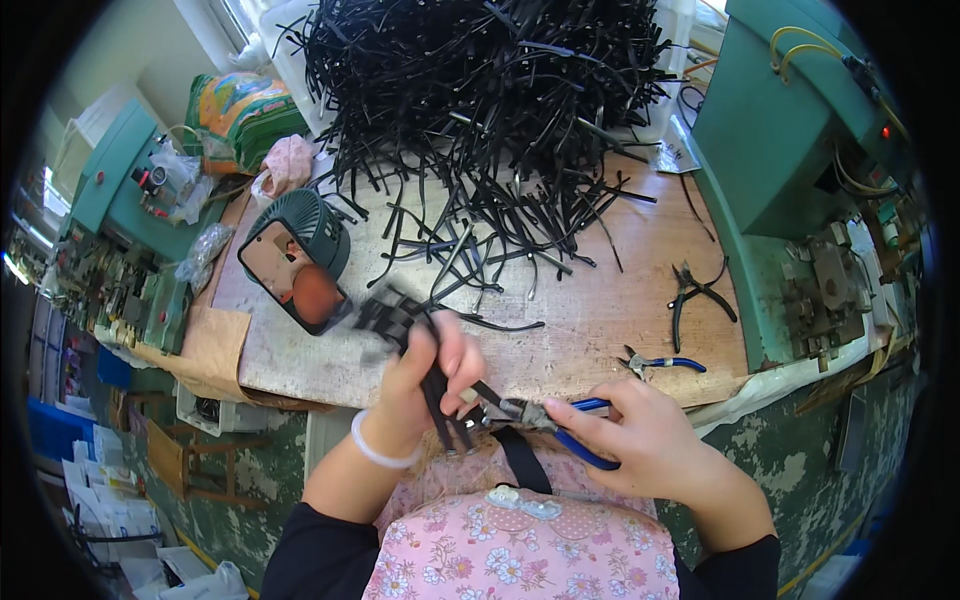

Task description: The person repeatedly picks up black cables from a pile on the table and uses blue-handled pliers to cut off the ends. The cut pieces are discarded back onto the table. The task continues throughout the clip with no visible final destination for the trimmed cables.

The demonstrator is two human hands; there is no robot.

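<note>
Near the table's front edge, my left hand (408, 388) is closed around a bundle of black eyeglass temples (436, 395). Their upper ends are smeared by motion, and the lower ends stick out below my fingers. A pair of blue-handled pliers (590, 455) is gripped in my right hand (650, 430). The plier jaws meet the end of one dark temple beside my left fingers; whether they are clamped on it I cannot tell. Beyond my hands, a large heap of black temples (480, 110) spills forward over the wooden table (610, 310).
On the right of the table lie black-handled pliers (690, 300) and blue-handled cutters (665, 363). A phone (285, 265) leans on a round green fan (325, 225) at left. Green machines (775, 130) flank the table. A white plastic bin (680, 30) stands behind the heap.
</note>
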